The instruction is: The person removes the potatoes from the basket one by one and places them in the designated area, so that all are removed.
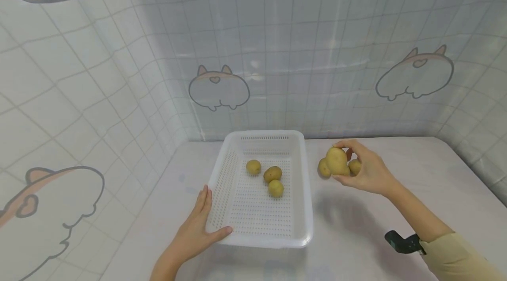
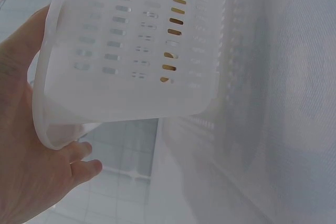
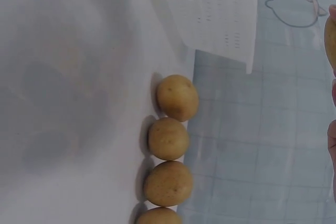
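Observation:
My right hand (image 1: 368, 166) pinches a potato (image 1: 336, 160) between thumb and fingers, to the right of a white plastic basket (image 1: 308, 210). Behind that hand are more potatoes on the table, one potato (image 1: 323, 168) partly covered by the held one. Along the front left corner of the basket lies my left hand (image 1: 194, 232), its fingers straight against the left side and its thumb across the front rim. Three potatoes sit inside the basket, among them a potato (image 1: 253, 167) slightly apart from the other two. The left wrist view shows the left hand (image 2: 31, 129) at the basket's rim.
Several loose potatoes stand in a row, seen in the right wrist view, including a round potato (image 3: 177, 97) nearest the basket. A pale cloth (image 1: 340, 237) covers the table. Grid-patterned sheets (image 1: 309, 52) with cartoon animals hang behind and at both sides.

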`<action>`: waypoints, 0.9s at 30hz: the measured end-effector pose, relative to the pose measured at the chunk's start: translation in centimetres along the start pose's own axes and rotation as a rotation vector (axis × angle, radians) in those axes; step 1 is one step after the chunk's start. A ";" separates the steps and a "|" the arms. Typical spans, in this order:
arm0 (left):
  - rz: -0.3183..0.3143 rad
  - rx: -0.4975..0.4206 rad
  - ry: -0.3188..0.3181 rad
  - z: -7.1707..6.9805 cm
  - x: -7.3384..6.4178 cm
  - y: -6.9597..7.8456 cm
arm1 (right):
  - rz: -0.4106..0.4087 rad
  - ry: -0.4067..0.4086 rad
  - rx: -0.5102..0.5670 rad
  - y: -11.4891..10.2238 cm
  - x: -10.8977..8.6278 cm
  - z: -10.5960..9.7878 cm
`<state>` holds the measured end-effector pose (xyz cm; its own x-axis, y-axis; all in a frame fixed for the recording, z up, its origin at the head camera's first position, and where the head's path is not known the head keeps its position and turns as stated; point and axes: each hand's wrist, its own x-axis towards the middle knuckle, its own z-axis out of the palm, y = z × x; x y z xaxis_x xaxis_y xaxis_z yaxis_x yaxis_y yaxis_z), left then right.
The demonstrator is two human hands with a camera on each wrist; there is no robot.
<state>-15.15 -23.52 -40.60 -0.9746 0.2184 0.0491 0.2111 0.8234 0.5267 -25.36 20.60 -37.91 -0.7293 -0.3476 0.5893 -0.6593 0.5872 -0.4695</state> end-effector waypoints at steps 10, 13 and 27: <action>-0.020 0.005 -0.001 0.3 0.0 -0.4 | 0.033 -0.025 -0.008 1.0 -0.7 1.2; -0.025 -0.001 -0.004 0.2 0.1 -0.1 | 0.049 -0.050 0.028 1.2 -0.9 1.5; -0.042 -0.002 -0.007 0.2 0.1 -0.1 | 0.080 -0.078 0.038 2.6 -1.5 3.0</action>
<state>-15.26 -23.43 -40.83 -0.9821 0.1872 0.0203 0.1694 0.8312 0.5295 -26.54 20.44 -41.93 -0.7912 -0.3575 0.4962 -0.6035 0.5880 -0.5385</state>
